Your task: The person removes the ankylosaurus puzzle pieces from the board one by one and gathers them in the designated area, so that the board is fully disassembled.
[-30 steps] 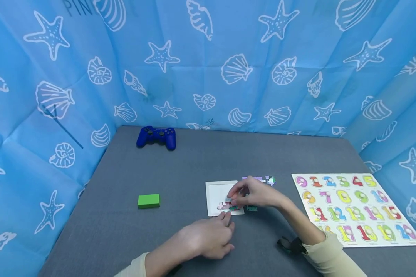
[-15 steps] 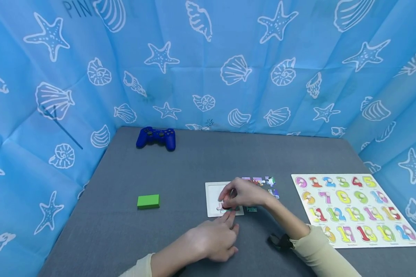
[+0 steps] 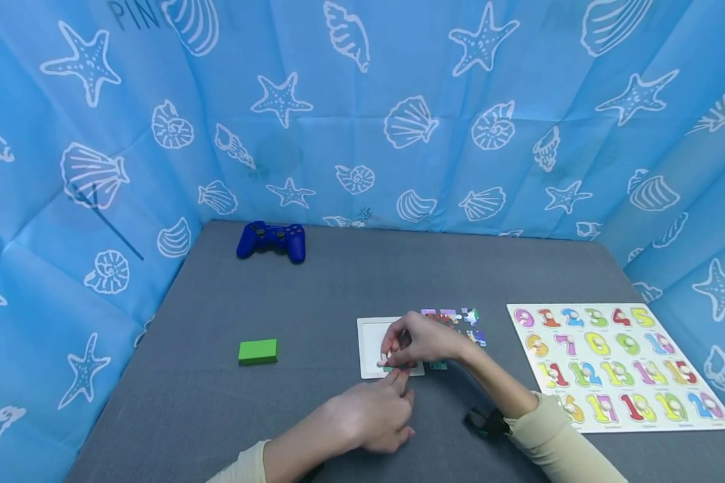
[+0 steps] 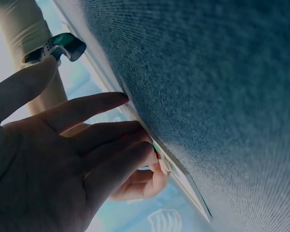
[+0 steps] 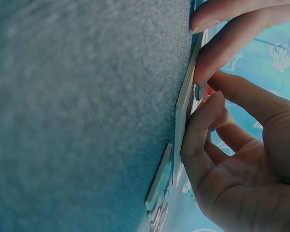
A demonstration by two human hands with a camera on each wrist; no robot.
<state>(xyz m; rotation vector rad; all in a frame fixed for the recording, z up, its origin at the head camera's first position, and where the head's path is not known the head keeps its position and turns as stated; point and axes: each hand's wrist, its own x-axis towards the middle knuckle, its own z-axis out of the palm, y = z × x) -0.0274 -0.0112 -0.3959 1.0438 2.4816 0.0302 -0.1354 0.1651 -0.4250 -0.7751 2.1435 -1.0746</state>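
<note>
A white puzzle tray (image 3: 368, 342) lies on the grey table in the head view, with a few jigsaw pieces along its near edge, mostly covered by fingers. My right hand (image 3: 423, 339) is over the tray; in the right wrist view its thumb and index finger pinch a small jigsaw piece (image 5: 198, 92) at the tray's surface. My left hand (image 3: 374, 416) reaches in from the near side, its extended fingertips against the tray's near edge. The left wrist view has those fingers (image 4: 111, 140) close to the rim. How the pinched piece sits among the others is hidden.
Loose jigsaw pieces (image 3: 471, 318) lie just right of the tray, partly behind the right hand. Farther right is a number puzzle board (image 3: 622, 365). A green block (image 3: 258, 351) sits to the left, and a blue game controller (image 3: 272, 241) at the back left.
My right hand has shifted left and down over the tray, to the pieces at its near edge, then stayed nearly still. My left hand's fingertips have slid slightly right.
</note>
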